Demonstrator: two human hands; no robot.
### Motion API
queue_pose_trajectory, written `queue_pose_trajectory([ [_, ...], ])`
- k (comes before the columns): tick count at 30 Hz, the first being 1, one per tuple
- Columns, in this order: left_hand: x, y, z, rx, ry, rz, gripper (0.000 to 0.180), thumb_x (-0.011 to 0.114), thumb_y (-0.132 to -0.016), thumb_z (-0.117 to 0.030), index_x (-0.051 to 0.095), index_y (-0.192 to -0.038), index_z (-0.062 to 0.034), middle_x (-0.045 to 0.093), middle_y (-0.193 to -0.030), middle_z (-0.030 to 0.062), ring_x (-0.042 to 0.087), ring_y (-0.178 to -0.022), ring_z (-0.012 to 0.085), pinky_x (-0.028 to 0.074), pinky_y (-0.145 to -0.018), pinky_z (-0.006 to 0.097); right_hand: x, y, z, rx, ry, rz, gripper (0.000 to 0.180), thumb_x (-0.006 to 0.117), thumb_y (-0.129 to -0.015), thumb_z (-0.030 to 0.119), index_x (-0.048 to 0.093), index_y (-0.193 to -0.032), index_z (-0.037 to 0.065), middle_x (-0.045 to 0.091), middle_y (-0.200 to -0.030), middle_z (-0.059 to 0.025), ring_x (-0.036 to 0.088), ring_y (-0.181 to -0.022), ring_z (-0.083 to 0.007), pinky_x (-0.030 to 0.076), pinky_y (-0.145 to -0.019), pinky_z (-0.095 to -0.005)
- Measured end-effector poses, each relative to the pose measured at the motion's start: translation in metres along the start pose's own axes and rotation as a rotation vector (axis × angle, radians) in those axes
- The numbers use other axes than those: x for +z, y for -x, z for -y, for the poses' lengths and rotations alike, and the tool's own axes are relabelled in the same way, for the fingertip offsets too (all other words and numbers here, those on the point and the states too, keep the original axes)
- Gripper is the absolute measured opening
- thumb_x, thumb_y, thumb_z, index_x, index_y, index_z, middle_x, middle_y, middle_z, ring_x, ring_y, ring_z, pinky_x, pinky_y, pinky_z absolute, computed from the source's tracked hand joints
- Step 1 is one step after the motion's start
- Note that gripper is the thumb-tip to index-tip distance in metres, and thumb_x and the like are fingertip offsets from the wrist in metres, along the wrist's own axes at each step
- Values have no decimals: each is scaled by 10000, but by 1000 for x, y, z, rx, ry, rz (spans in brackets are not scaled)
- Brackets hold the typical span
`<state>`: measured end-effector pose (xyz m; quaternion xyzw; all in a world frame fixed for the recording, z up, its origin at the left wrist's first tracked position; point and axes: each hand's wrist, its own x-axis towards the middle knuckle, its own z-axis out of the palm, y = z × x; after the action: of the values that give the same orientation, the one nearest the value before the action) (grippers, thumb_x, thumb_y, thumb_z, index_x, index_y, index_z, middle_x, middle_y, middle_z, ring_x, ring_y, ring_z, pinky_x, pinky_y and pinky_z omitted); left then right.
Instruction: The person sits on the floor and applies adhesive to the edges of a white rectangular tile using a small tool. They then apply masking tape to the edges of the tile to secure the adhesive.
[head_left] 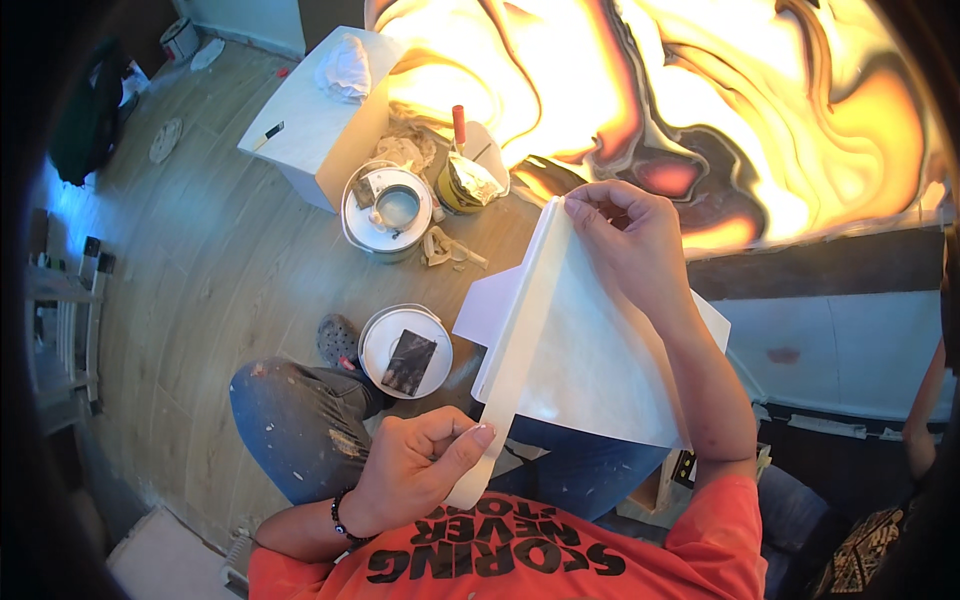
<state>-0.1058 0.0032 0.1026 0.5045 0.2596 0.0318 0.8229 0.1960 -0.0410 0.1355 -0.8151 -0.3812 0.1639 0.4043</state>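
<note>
A white sheet-like piece [600, 370] with folded flaps lies tilted over my lap. Along its left edge runs a cream strip of masking tape [528, 340], its lower end hanging free past the sheet. Thumb and fingers of my left hand [425, 460] pinch the strip near that lower end. At the top corner, my right hand [628, 232] is closed, with thumb and forefinger pressed on the strip's upper end and the sheet's edge. Exactly how much of the sheet sits in that pinch is hidden by the fingers.
A lidded white bucket [432, 372] bearing a dark flat piece stands left of the sheet. Farther off are another bucket [360, 230], a yellow tub [455, 190] with a red-handled tool, and a white box [320, 110]. A glowing marbled panel [740, 100] fills the far right. Another person's arm [925, 405] shows at right.
</note>
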Motion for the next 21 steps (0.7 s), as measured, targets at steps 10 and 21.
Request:
queue_pose_trajectory([
  [10,-6,-2,-4,22,-44,56,274,642,-1067,-221,697,-995,37,670,-670,-24,516,-620,-29,402,-526,203,2,-3,2,72,56,9,193,760,-900,157,785,-995,-9,712,-749,-29,608,-658,-69,500,-613,-269],
  [21,-3,-3,-8,4,-90,103,302,644,-1067,-241,698,-1012,51,673,-686,-15,520,-629,-25,411,-532,204,0,-8,5,75,108,29,215,762,-894,177,788,-998,-10,723,-753,-44,638,-673,-86,523,-648,-278],
])
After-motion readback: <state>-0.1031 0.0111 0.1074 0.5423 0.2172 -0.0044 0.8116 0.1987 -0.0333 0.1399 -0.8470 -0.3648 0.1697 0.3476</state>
